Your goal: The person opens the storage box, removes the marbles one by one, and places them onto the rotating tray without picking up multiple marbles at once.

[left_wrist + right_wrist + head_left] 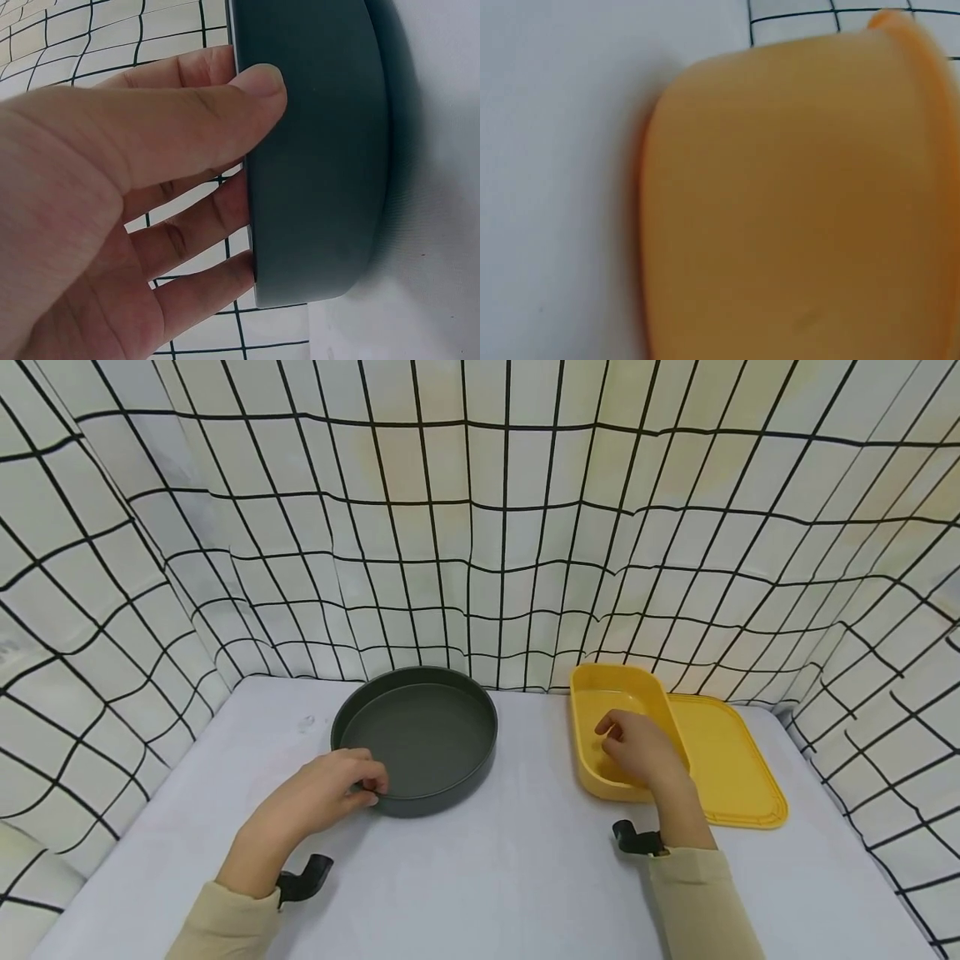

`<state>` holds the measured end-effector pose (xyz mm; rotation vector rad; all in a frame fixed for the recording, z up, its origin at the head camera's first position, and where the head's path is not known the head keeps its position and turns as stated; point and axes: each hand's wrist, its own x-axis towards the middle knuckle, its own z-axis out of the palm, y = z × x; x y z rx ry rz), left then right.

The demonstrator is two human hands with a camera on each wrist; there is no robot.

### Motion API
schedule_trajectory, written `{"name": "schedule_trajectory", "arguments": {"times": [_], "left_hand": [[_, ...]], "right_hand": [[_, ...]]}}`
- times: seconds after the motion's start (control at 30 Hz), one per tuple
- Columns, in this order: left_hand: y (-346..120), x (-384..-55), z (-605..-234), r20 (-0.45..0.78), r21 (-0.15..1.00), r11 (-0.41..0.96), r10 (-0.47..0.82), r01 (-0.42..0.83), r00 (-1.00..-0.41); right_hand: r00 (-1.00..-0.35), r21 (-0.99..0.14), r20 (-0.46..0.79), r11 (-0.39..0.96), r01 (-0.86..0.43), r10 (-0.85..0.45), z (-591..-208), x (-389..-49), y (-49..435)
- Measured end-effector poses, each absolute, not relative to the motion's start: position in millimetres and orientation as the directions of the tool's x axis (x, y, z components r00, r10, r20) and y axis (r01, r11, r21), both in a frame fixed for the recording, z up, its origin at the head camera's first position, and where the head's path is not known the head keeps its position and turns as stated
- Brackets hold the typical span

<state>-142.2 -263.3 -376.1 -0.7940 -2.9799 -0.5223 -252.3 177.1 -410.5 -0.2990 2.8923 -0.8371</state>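
Observation:
A dark grey round cake pan lies on the table at centre left. My left hand pinches its near left rim; in the left wrist view the thumb presses the outer wall while the other fingers go behind the rim. To the right, a yellow rectangular container stands with its mouth up. Over it hangs my right hand, fingers loosely bent, with nothing visible in them. The right wrist view has only the container's blurred outer wall, not the hand.
A flat yellow lid lies just right of the container, partly behind it. White panels with a black grid net rise at the back and both sides of the white table. Each wrist wears a small black camera mount.

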Motion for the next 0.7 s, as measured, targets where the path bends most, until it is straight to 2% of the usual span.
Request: {"name": "schedule_trajectory", "arguments": {"times": [0.2, 0.7], "left_hand": [[-263.1, -143.9, -376.0, 0.094, 0.313, 0.818, 0.479, 0.483, -0.873], [-264.7, -141.7, -374.7, 0.088, 0.317, 0.818, 0.478, 0.480, -0.874]], "right_hand": [[-0.974, -0.600, 0.043, 0.774, -0.202, -0.221, -402.3, -251.1, 169.6], [-0.953, -0.757, 0.121, 0.596, -0.269, -0.276, -397.7, -246.1, 150.6]]}}
